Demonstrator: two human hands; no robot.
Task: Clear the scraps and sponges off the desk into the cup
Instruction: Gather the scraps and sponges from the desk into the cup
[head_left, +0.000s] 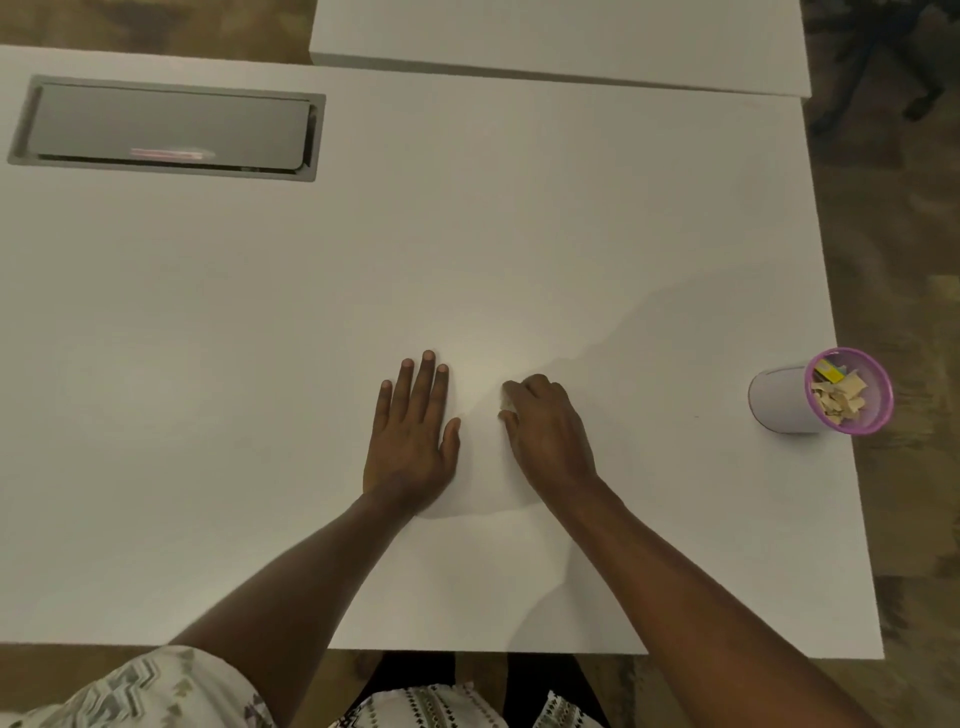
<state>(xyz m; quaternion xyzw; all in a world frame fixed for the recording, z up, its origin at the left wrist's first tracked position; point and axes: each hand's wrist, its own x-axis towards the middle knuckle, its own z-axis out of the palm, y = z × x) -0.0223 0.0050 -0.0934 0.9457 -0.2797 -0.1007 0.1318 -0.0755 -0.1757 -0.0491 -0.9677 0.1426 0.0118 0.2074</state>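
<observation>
My left hand lies flat on the white desk, fingers straight and together. Just to its right, my right hand is curled over a small pale scrap, of which only an edge shows under the fingertips. A white cup with a purple rim stands near the desk's right edge, well to the right of both hands. It holds several beige paper scraps and a yellow sponge piece.
A grey cable hatch is set into the desk at the far left. A second white desk butts against the back edge. Chair legs stand on the patterned floor at the upper right.
</observation>
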